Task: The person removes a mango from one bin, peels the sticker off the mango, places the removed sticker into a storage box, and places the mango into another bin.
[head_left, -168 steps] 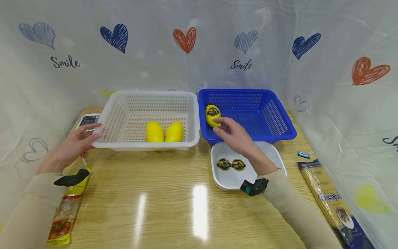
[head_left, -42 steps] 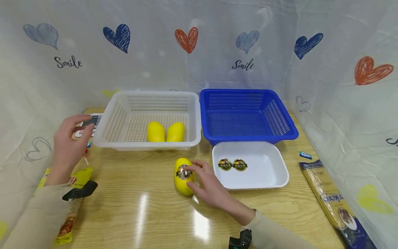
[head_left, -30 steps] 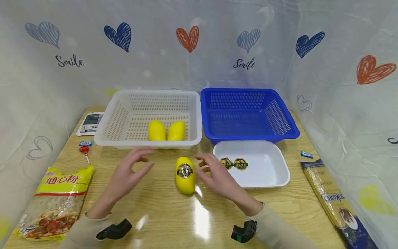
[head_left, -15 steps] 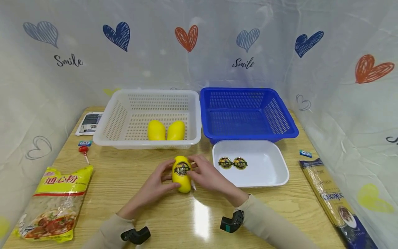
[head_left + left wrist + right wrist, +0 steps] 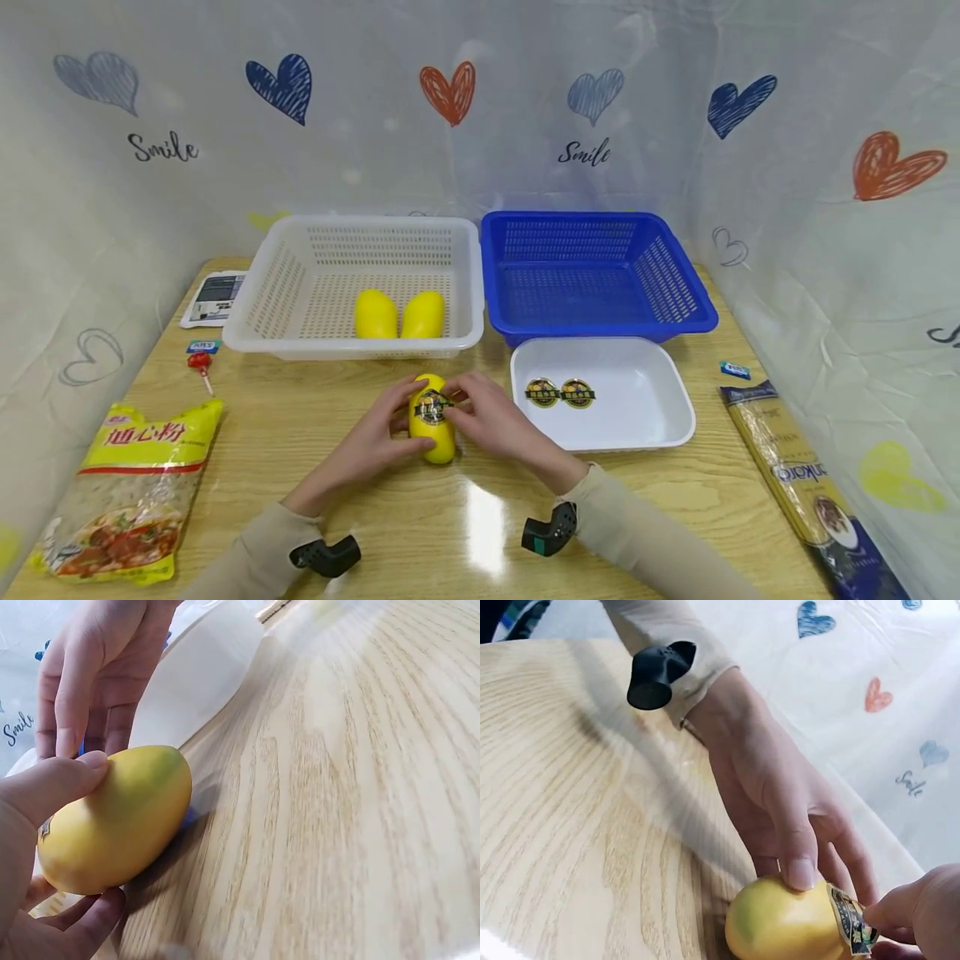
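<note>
The wooden worktop [image 5: 300, 500] carried a white basket [image 5: 255, 300] with two yellow mangoes [image 5: 399, 315] lying side by side in it, and a blue basket [image 5: 675, 283] just beside it on the right. In front of the blue basket sat a white tray [image 5: 645, 417] with two round stickers [image 5: 558, 392] on its floor. A noodle packet [image 5: 127, 492] lay near the left edge. A third mango [image 5: 431, 417] rested on the worktop between the tray and the left hand [image 5: 371, 437] — that hand's fingers curled round its side, thumb on top. The right hand [image 5: 491, 421] pinched the label [image 5: 433, 407] stuck on the mango — fingertips [image 5: 877, 915] together at its edge.
</note>
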`<action>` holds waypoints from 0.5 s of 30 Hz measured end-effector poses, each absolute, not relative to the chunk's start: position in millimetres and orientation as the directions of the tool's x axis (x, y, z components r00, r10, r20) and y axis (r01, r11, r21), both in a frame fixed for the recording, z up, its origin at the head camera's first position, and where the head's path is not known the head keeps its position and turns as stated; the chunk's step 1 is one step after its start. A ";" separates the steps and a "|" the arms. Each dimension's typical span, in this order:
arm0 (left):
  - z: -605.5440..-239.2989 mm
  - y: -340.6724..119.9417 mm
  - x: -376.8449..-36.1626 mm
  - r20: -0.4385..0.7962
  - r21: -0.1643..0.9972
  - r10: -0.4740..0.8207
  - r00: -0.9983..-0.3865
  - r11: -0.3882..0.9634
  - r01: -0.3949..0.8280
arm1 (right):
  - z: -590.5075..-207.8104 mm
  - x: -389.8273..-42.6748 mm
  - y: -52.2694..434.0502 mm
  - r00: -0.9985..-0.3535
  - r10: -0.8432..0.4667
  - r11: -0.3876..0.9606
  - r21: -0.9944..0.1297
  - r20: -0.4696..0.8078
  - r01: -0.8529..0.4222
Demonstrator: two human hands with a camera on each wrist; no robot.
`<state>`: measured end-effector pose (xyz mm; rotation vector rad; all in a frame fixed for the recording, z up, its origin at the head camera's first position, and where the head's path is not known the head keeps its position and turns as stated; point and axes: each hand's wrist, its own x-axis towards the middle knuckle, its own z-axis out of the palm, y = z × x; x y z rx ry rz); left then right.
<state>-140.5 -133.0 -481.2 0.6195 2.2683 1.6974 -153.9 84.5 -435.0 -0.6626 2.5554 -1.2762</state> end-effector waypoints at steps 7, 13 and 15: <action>-479.0 -129.1 -142.2 0.073 0.931 0.455 -0.887 0.288 0.224 | -432.8 -162.2 80.6 -0.859 -0.496 0.615 -0.648 0.124 -0.449; -474.7 -122.0 -141.5 0.098 0.909 0.431 -0.897 0.329 0.257 | -426.4 -159.4 79.9 -0.807 -0.550 0.622 -0.539 0.217 -0.569; -473.3 -119.3 -141.1 0.110 0.889 0.423 -0.900 0.363 0.279 | -424.4 -156.1 80.4 -0.794 -0.556 0.622 -0.511 0.246 -0.594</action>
